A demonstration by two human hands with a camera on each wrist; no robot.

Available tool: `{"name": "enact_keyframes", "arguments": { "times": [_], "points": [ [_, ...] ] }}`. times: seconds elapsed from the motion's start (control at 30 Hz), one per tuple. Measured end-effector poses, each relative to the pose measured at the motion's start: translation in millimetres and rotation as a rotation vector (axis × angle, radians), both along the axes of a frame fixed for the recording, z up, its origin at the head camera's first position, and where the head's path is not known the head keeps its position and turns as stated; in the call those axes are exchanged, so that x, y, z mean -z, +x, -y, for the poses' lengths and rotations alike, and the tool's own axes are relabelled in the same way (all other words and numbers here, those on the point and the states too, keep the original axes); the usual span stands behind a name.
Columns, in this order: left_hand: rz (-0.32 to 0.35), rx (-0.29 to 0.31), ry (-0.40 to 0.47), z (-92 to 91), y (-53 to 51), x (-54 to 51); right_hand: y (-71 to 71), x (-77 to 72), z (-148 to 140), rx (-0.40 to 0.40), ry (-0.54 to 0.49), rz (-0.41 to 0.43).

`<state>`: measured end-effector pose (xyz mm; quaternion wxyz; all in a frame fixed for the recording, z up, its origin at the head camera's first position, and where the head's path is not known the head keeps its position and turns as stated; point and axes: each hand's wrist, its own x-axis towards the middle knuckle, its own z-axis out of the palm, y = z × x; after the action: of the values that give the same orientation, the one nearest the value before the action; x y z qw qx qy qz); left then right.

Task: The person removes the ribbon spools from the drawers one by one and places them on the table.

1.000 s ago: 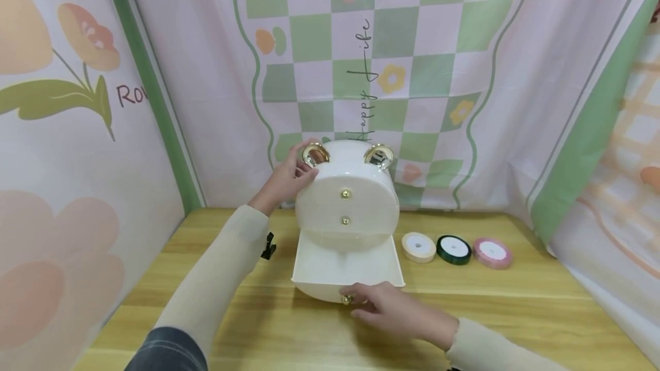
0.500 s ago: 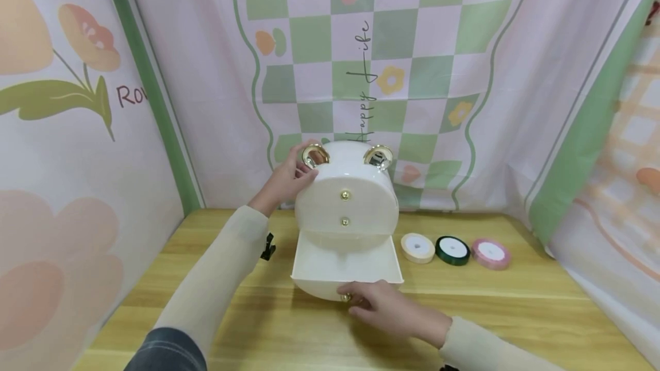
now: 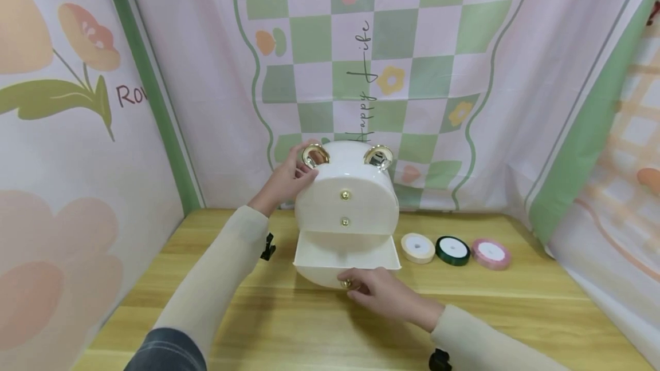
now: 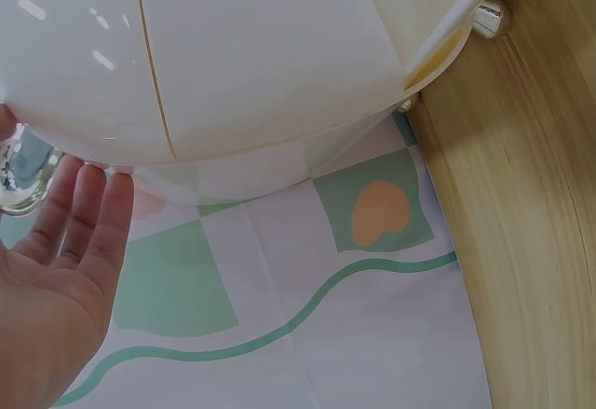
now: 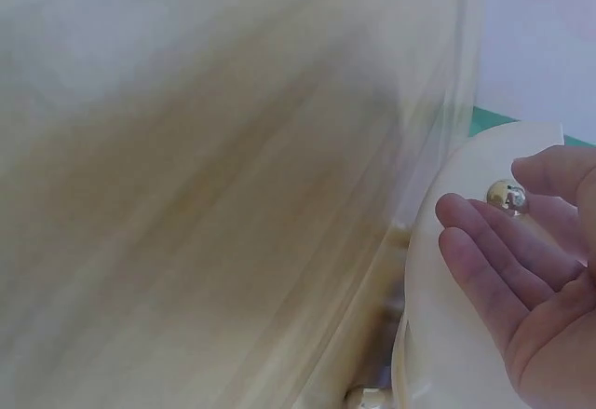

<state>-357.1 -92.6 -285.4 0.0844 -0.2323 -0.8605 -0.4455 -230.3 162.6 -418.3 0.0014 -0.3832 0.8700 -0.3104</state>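
Note:
A white, rounded drawer box (image 3: 346,205) with gold ear-shaped trims stands on the table, its bottom drawer (image 3: 346,253) pulled partly out. My left hand (image 3: 286,179) rests against the box's upper left side by the gold ear (image 3: 315,156). In the left wrist view the fingers (image 4: 88,209) of that hand are fairly straight and touch the shell. At the drawer front, my right hand (image 3: 387,293) has thumb and forefinger about the round gold knob (image 5: 506,197), pinching it. The other fingers lie along the drawer face. Inside, the visible part of the drawer shows only a bare white floor.
To the right of the box lie three ribbon rolls: cream (image 3: 418,248), dark green (image 3: 452,251) and pink (image 3: 491,253). Printed cloth (image 3: 350,73) hangs right behind the box. The wooden table (image 3: 289,336) extends in front.
The bottom drawer has slid inward, away from me, with my right hand moving along at its knob. My left hand and the box body have stayed in place.

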Motion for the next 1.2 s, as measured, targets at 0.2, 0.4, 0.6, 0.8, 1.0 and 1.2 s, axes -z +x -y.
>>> {"name": "enact_keyframes", "arguments": {
  "times": [0.2,0.4,0.6,0.8,1.0,1.2],
  "points": [
    [0.004,-0.001,0.004,0.4,0.2,-0.4,-11.8,2.8,0.2,0.024,-0.017,-0.031],
    [0.002,0.004,-0.004,0.4,0.5,-1.7,-23.6,4.7,-0.7,0.067,-0.043,-0.050],
    [-0.004,0.005,-0.013,1.2,-1.4,-1.3,-32.9,7.6,2.2,0.110,-0.044,-0.093],
    [-0.002,0.004,-0.004,1.8,-1.7,-0.2,-40.8,10.3,6.4,0.114,-0.071,-0.153],
    [-0.003,0.000,-0.007,1.3,-0.8,-0.7,-45.8,10.3,8.3,0.122,-0.085,-0.164],
    [-0.005,0.001,-0.004,1.0,-2.0,-0.1,-49.3,10.9,8.0,0.136,-0.094,-0.181]
  ]
}}
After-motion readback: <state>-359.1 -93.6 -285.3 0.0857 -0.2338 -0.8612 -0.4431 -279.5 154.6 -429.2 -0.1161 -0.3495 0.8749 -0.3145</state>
